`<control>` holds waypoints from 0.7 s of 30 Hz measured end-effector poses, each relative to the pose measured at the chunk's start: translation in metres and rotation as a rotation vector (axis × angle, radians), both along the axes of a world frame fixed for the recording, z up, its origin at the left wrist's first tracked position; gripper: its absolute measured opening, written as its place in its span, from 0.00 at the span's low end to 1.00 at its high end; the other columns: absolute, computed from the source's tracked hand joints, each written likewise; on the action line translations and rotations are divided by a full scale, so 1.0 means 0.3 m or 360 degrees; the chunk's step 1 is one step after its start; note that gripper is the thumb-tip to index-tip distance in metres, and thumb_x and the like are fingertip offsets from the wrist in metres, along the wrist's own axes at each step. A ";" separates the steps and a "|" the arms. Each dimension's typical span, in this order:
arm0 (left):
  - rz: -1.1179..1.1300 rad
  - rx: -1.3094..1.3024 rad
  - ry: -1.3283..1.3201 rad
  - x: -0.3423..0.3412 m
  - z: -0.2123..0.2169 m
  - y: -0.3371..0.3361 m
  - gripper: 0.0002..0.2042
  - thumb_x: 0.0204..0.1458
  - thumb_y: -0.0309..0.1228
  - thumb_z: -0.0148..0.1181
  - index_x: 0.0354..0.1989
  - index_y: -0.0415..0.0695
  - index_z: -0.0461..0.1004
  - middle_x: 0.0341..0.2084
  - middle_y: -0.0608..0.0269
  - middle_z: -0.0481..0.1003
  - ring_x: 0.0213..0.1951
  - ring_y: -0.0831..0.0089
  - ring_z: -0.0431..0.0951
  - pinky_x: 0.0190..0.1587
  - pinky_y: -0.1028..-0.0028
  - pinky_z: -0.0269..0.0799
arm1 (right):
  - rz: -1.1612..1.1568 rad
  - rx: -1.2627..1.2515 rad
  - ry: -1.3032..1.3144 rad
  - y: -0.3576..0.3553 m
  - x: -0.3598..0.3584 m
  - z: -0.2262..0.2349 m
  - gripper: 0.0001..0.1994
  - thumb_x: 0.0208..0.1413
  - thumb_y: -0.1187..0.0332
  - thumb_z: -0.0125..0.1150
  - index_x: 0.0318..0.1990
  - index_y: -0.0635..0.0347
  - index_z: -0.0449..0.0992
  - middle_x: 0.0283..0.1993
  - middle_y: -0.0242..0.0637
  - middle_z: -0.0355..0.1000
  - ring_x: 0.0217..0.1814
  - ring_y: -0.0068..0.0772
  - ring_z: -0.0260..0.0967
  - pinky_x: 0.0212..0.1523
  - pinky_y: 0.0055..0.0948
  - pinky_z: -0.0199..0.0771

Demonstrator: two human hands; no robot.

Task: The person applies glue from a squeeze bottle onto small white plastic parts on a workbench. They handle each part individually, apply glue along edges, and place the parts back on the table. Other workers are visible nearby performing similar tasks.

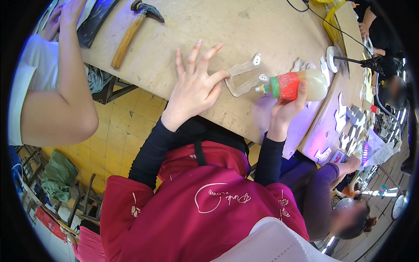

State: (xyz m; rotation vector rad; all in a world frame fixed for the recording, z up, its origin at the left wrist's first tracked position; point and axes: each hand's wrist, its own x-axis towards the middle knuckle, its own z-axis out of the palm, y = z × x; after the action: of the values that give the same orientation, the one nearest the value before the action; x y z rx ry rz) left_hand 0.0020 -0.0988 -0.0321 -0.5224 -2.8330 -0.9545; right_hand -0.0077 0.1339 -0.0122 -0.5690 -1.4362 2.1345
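Observation:
My right hand [288, 109] is closed round a squeeze bottle [315, 85] with a red label, a green collar and a pale nozzle. The bottle is tilted on its side, its nozzle pointing left. Just beyond the nozzle lies a flat, U-shaped cut piece [238, 90], pale and see-through, with a white dotted patch at each of its two ends. My left hand [194, 85] is spread over the table, fingers apart, one fingertip touching the left edge of that piece. Whether any liquid comes from the nozzle cannot be made out.
A claw hammer [129, 39] with a wooden handle lies at the far left of the table [166, 56], near a co-worker's bare arm [72, 87]. Right of the bottle stands a white round-based stand [333, 60]. White cut pieces [340, 113] lie beside another person at right.

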 end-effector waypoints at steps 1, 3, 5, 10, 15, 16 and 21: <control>0.0000 -0.0001 0.0000 0.000 0.000 0.000 0.08 0.54 0.32 0.57 0.39 0.57 0.81 0.71 0.62 0.54 0.74 0.47 0.40 0.70 0.33 0.28 | -0.0010 0.0133 -0.0007 0.004 -0.003 0.001 0.18 0.56 0.65 0.70 0.49 0.63 0.74 0.41 0.35 0.75 0.39 0.26 0.75 0.40 0.26 0.77; -0.0003 -0.0003 0.0001 -0.001 -0.001 0.000 0.08 0.54 0.32 0.57 0.40 0.57 0.81 0.71 0.62 0.54 0.74 0.47 0.40 0.70 0.33 0.29 | 0.0061 0.0434 0.0108 0.010 -0.004 0.000 0.17 0.56 0.64 0.71 0.48 0.65 0.75 0.42 0.36 0.76 0.39 0.27 0.75 0.43 0.28 0.77; -0.0005 0.0006 -0.0005 -0.001 0.000 0.000 0.09 0.54 0.32 0.57 0.40 0.57 0.81 0.71 0.63 0.54 0.74 0.47 0.39 0.70 0.33 0.29 | 0.0045 0.0812 0.0035 0.009 -0.004 -0.011 0.17 0.55 0.65 0.72 0.46 0.66 0.76 0.43 0.36 0.77 0.41 0.29 0.75 0.46 0.31 0.76; 0.0000 -0.0004 -0.0007 0.000 0.002 0.000 0.09 0.54 0.32 0.57 0.40 0.57 0.81 0.70 0.63 0.55 0.74 0.47 0.40 0.70 0.32 0.29 | 0.0031 0.1282 0.0147 -0.012 0.013 -0.034 0.19 0.49 0.68 0.77 0.46 0.68 0.78 0.45 0.38 0.78 0.45 0.33 0.76 0.52 0.33 0.74; 0.0003 0.0016 -0.0003 -0.001 0.003 -0.001 0.08 0.54 0.33 0.57 0.40 0.57 0.81 0.70 0.63 0.56 0.74 0.49 0.42 0.69 0.32 0.31 | 0.0026 0.1194 0.0175 -0.027 0.039 -0.059 0.24 0.45 0.66 0.80 0.47 0.67 0.78 0.46 0.39 0.78 0.49 0.33 0.75 0.54 0.33 0.73; 0.0007 0.0025 0.0007 0.000 0.003 -0.002 0.08 0.55 0.34 0.57 0.39 0.56 0.81 0.69 0.64 0.56 0.74 0.50 0.42 0.69 0.31 0.31 | 0.0055 0.1219 0.0162 -0.023 0.046 -0.061 0.24 0.45 0.66 0.81 0.48 0.67 0.77 0.47 0.39 0.78 0.49 0.33 0.75 0.55 0.34 0.73; 0.0012 0.0038 0.0004 0.000 0.006 -0.002 0.07 0.55 0.35 0.58 0.39 0.56 0.80 0.69 0.64 0.56 0.74 0.50 0.43 0.69 0.31 0.31 | 0.0148 0.1357 0.0131 -0.012 0.078 -0.069 0.26 0.44 0.66 0.81 0.50 0.66 0.77 0.48 0.39 0.77 0.49 0.34 0.75 0.56 0.35 0.72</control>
State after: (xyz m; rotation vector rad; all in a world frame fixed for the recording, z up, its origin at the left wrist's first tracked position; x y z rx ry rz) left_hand 0.0019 -0.0994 -0.0303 -0.5093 -2.8159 -0.9841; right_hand 0.0157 0.1303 -0.0329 -0.0831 -2.1319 1.3651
